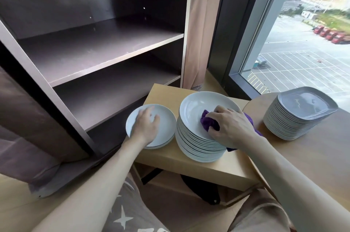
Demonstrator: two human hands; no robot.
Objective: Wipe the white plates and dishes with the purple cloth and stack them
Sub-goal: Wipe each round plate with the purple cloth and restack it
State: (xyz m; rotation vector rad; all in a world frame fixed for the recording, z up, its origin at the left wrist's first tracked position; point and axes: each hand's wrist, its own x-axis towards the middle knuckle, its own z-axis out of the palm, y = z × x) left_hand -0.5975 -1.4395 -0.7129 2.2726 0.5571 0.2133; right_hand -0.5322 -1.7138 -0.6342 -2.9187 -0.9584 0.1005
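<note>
A tall stack of white round plates (pixel 197 146) stands in the middle of a low wooden table (pixel 191 165). My right hand (pixel 230 125) grips the purple cloth (pixel 208 122) and presses it into the top plate of that stack. To the left lies a short stack of smaller white plates (pixel 166 118). My left hand (pixel 146 125) rests flat on its top plate, fingers spread.
A stack of squarish grey-white dishes (pixel 295 114) sits on a rounded wooden counter (pixel 312 156) at the right. An open cabinet with dark shelves (pixel 98 51) stands behind the table. A window (pixel 312 32) fills the upper right.
</note>
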